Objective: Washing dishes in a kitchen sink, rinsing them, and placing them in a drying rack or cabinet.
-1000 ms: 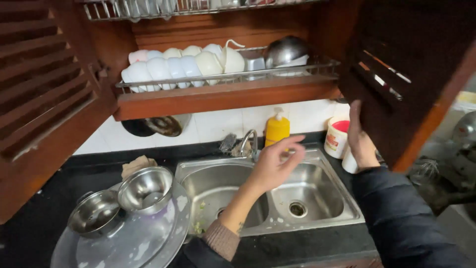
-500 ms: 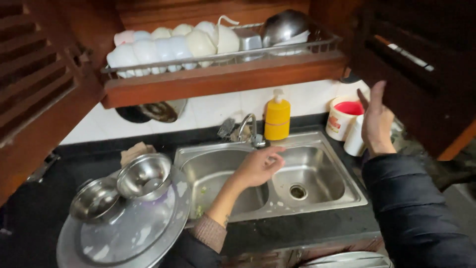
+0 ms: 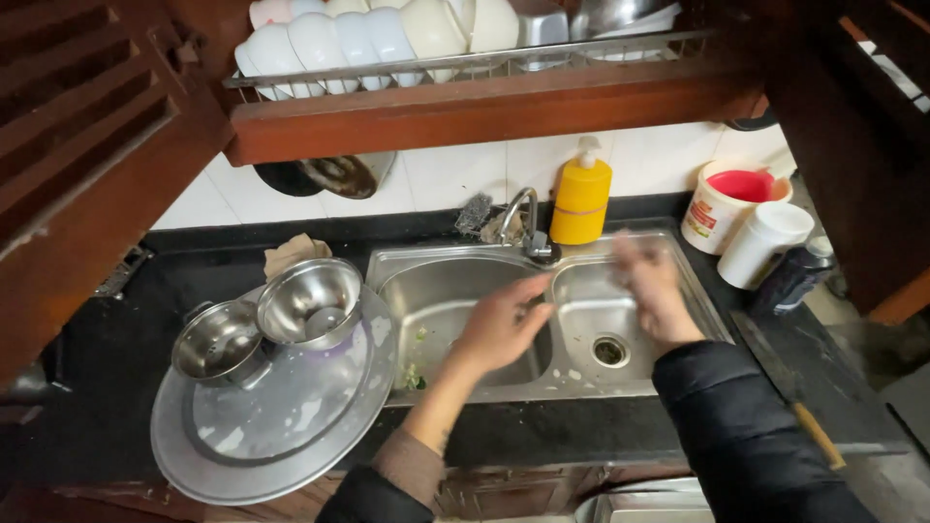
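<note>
While a large round steel tray (image 3: 281, 426) lies nearest on the black counter (image 3: 87, 339), overhanging the left basin's edge, two steel bowls (image 3: 310, 302) sit on its far side — touching each other. Both hands hover over the double steel sink (image 3: 446, 291): the left hand (image 3: 499, 324) above the divider between the basins, fingers loosely spread and holding nothing; the right hand (image 3: 651, 286) above the right basin, blurred, open and empty too. Behind the sink stand the tap (image 3: 528, 223) and a yellow pump bottle (image 3: 581, 199), with a white tub (image 3: 722, 205) and a white cup (image 3: 765, 242) to the right. Farther up, white bowls (image 3: 368, 39) fill a wire rack.
</note>
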